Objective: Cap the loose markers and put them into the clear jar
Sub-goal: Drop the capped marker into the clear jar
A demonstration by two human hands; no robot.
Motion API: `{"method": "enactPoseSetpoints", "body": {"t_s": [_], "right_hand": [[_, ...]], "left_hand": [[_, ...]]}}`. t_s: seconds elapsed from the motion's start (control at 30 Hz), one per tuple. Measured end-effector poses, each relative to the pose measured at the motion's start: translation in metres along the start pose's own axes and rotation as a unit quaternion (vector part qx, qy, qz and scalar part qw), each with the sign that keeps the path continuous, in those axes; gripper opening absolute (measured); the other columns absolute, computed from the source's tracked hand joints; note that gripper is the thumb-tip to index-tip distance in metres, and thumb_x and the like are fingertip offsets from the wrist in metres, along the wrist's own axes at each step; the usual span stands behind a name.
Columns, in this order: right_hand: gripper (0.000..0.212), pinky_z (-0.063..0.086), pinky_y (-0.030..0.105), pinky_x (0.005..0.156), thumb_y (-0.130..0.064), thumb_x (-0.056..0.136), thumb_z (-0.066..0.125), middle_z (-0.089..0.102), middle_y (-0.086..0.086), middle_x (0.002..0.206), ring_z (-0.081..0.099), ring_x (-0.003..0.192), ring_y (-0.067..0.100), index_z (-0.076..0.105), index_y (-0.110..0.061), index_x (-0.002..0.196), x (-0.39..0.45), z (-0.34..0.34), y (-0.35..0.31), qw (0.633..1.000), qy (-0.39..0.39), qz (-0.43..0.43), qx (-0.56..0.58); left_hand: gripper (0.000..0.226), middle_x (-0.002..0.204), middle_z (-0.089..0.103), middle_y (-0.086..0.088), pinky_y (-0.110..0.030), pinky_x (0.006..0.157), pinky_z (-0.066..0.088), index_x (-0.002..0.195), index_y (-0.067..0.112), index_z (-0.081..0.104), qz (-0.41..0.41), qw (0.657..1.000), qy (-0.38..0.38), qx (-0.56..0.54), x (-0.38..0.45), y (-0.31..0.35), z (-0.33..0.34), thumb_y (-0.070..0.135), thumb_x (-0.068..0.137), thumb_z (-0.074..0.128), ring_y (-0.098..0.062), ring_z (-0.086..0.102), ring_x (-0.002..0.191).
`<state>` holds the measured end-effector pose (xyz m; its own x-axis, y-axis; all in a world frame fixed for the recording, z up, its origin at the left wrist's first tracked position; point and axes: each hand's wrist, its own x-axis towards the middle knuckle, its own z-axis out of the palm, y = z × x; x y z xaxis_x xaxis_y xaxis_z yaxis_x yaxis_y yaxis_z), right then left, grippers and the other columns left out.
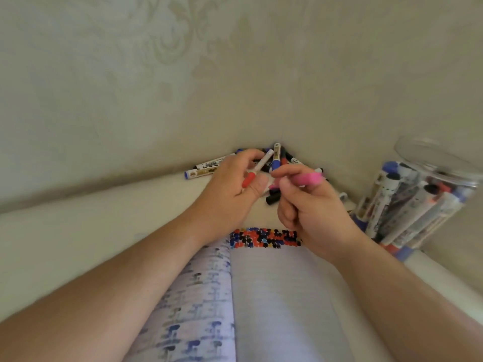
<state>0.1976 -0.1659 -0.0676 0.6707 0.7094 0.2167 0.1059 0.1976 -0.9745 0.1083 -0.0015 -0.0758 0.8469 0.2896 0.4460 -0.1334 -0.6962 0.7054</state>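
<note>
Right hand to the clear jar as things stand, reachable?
Probably yes. The clear jar stands just right of the right hand with nothing between them, and its mouth looks open. The hand already holds a pink marker, so no free grip.

This looks like a room in a home, arranged as a casual craft or study corner. The wall [183, 61] carries pale wallpaper with a faint floral damask pattern, a domestic finish. A cream surface [78, 231] runs along its foot. On it lie an open ruled notebook [274, 296] with marker dabs along its top edge, a heap of loose markers [209, 165], and 1 clear jar [428, 184] packed with more.
</note>
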Motion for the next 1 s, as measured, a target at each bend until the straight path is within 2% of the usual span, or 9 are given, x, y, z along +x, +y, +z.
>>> {"method": "enactPoseSetpoints", "body": {"t_s": [0.07,0.17,0.33,0.47,0.57,0.7,0.8,0.9,1.0], "right_hand": [[0.045,0.042,0.029,0.054,0.012,0.101,0.047,0.059,0.008,0.066,0.052,0.056,0.021,0.067,-0.026,0.115,0.000,-0.004,0.002,0.991,-0.007,-0.054,-0.121],[0.080,0.051,0.032,0.072,0.017,0.089,0.048,0.065,0.003,0.101,0.063,0.085,0.023,0.060,-0.051,0.129,0.002,-0.009,0.004,0.959,-0.050,-0.081,-0.268],[0.074,0.044,0.020,0.088,0.000,0.092,0.047,0.060,-0.015,0.108,0.060,0.095,0.001,0.047,-0.044,0.152,0.004,-0.008,0.003,0.940,-0.074,-0.079,-0.323],[0.065,0.041,0.009,0.071,-0.004,0.107,0.042,0.060,-0.038,0.080,0.056,0.076,-0.010,0.037,-0.055,0.148,0.002,-0.013,0.003,0.927,-0.091,-0.059,-0.358],[0.058,0.042,0.019,0.062,-0.020,0.111,0.043,0.066,-0.014,0.082,0.053,0.064,0.003,0.030,-0.061,0.151,0.000,-0.010,0.001,0.917,-0.080,-0.077,-0.383],[0.083,0.058,0.047,0.065,-0.018,0.104,0.062,0.066,-0.001,0.095,0.067,0.070,0.031,0.017,-0.071,0.149,-0.002,0.000,-0.004,0.949,0.039,-0.149,-0.274],[0.091,0.046,0.031,0.051,-0.023,0.096,0.075,0.059,0.010,0.083,0.050,0.054,0.021,0.015,-0.055,0.157,-0.002,-0.001,-0.008,0.974,0.124,-0.139,-0.129],[0.062,0.030,0.026,0.046,-0.051,0.088,0.077,0.042,0.008,0.064,0.031,0.052,0.017,0.050,-0.046,0.143,-0.001,0.001,-0.007,0.997,0.028,-0.077,0.005],[0.060,0.025,0.025,0.046,-0.061,0.083,0.069,0.042,0.001,0.060,0.031,0.051,0.014,0.058,-0.036,0.137,-0.002,0.009,-0.002,0.998,-0.033,-0.029,0.055]], "left_hand": [[0.039,0.116,0.060,0.010,-0.036,0.096,0.051,0.119,0.035,0.054,-0.032,0.998,0.056,-0.026,0.002,0.001,-0.004,0.065,0.097,0.041,-0.008,0.058,0.108],[0.045,0.088,0.069,0.006,-0.037,0.080,0.053,0.104,0.029,0.062,-0.085,0.983,0.002,-0.160,0.001,0.005,-0.013,0.066,0.100,0.037,-0.013,0.067,0.084],[0.020,0.093,0.074,0.010,-0.039,0.077,0.058,0.114,0.035,0.057,-0.026,0.989,-0.138,-0.054,-0.003,0.006,-0.004,0.050,0.101,0.059,-0.010,0.069,0.083],[0.021,0.093,0.068,0.008,-0.043,0.075,0.056,0.112,0.035,0.055,-0.012,0.989,-0.144,0.015,-0.004,0.003,-0.003,0.052,0.100,0.057,-0.012,0.064,0.082],[0.015,0.093,0.068,0.010,-0.045,0.078,0.058,0.105,0.034,0.057,-0.025,0.988,-0.146,0.035,-0.004,0.000,-0.005,0.047,0.105,0.051,-0.008,0.066,0.084],[0.017,0.087,0.065,0.012,-0.043,0.077,0.056,0.103,0.037,0.057,-0.044,0.992,-0.115,-0.011,-0.003,0.001,-0.008,0.038,0.110,0.042,-0.008,0.061,0.077],[0.016,0.090,0.062,0.000,-0.052,0.080,0.052,0.112,0.035,0.056,-0.020,0.995,-0.092,-0.022,-0.003,0.006,-0.014,0.040,0.110,0.041,-0.025,0.058,0.084],[0.018,0.076,0.053,0.016,-0.038,0.069,0.047,0.114,0.035,0.056,0.002,0.994,-0.101,-0.042,-0.005,0.014,-0.017,0.042,0.110,0.040,-0.008,0.049,0.069],[0.020,0.078,0.056,0.029,-0.015,0.069,0.042,0.114,0.030,0.058,0.022,0.991,-0.133,-0.015,-0.007,0.023,-0.016,0.038,0.110,0.041,0.004,0.054,0.072]]}}
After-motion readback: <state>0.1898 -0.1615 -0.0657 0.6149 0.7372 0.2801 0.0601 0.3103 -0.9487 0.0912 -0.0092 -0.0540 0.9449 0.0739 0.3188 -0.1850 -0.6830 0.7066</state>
